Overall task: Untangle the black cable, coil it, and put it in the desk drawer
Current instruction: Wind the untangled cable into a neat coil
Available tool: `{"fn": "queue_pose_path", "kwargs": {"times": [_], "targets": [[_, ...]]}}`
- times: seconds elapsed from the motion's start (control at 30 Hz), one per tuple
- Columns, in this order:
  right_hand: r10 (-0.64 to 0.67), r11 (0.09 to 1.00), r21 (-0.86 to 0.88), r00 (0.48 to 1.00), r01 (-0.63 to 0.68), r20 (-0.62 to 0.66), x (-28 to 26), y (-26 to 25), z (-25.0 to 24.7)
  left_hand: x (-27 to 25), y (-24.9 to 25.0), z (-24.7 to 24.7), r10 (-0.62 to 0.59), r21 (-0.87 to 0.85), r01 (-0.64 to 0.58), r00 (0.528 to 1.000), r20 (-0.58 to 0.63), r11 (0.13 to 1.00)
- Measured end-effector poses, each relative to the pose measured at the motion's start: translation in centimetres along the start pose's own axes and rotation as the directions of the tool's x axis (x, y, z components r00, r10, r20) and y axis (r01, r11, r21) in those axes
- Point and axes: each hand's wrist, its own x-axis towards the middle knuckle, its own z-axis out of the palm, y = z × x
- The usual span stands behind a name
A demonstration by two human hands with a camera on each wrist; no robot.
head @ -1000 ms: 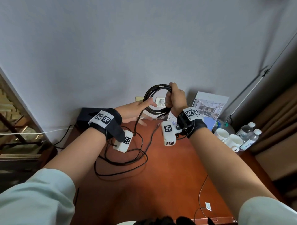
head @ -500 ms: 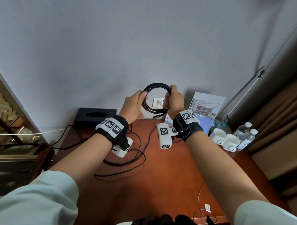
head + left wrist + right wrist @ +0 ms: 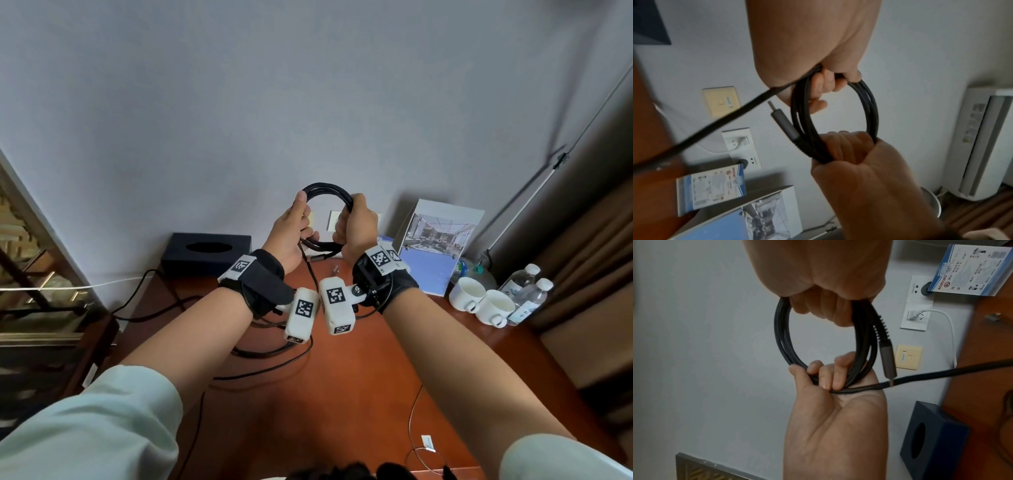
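Grey wall behind, black cable point(image 3: 328, 192) coil clutched by left hand point(image 3: 291, 233) and right hand point(image 3: 356, 229), no legible labels

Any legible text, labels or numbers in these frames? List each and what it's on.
None can be read.
Blue-bordered notice card: printed lines and a red symbol, blurred.
Water bottles: labels too small.
Air conditioner: sticker blurred.
Wrist markers: square codes, no words.
White tag on thin wire: illegible.
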Motion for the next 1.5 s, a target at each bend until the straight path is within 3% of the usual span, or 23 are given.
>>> {"fn": "queue_pose_path", "kwargs": {"times": [0.2,0.33,0.43,0.57,0.67,0.73,0.8,0.93,1.03,1.1,1.17,1.3,1.5], "targets": [[0.033,0.999,0.035,0.998,-0.035,0.057,-0.1,1.1,-0.2,0.0,0.6,-0.6,0.041,0.115,-0.045,0.998,0.039,0.992],[0.058,0.980,-0.199,0.986,-0.027,0.155,0.4,0.3,-0.8,0.2,1.1,-1.1,0.086,0.280,-0.100,0.994,0.061,0.955],[0.046,0.899,-0.432,0.966,0.072,0.255,0.7,-1.3,-0.9,0.4,1.3,-1.4,0.130,0.462,-0.181,0.981,0.141,0.868],[0.070,0.720,-0.666,0.935,0.194,0.348,0.4,-2.6,-0.3,0.5,2.0,-1.1,0.152,0.706,-0.318,0.945,0.290,0.633],[0.069,0.754,-0.632,0.935,0.180,0.348,0.2,-2.8,-0.3,0.7,2.9,-0.8,0.093,0.769,-0.343,0.932,0.350,0.539],[0.049,0.785,-0.597,0.944,0.166,0.327,0.4,-2.6,-0.6,0.6,3.5,-0.9,0.005,0.741,-0.332,0.914,0.405,0.584],[0.067,0.847,-0.520,0.949,0.110,0.310,0.7,-2.3,-1.1,0.6,3.9,-1.5,-0.074,0.624,-0.271,0.880,0.469,0.733],[0.122,0.963,-0.266,0.947,-0.040,0.298,1.6,-2.2,-2.5,0.7,3.5,-3.8,-0.252,0.386,0.005,0.766,0.592,0.922],[0.160,0.984,-0.121,0.957,-0.133,0.244,2.2,-2.0,-3.1,0.7,2.0,-4.9,-0.202,0.192,0.088,0.658,0.725,0.977],[0.191,0.982,-0.033,0.964,-0.188,0.186,2.4,-1.5,-3.3,0.5,1.1,-4.7,-0.148,0.115,0.094,0.620,0.770,0.989],[0.220,0.974,0.028,0.968,-0.225,0.122,2.6,-0.8,-3.3,0.4,0.8,-4.3,-0.153,0.119,0.097,0.648,0.746,0.988],[0.231,0.967,0.110,0.973,-0.229,-0.005,2.9,0.3,-3.2,0.8,0.0,-3.4,-0.125,0.264,-0.059,0.769,0.628,0.963],[0.138,0.988,0.070,0.990,-0.135,-0.028,1.5,-0.2,-2.5,0.1,0.3,-1.4,-0.069,0.114,0.022,0.900,0.430,0.993]]}}
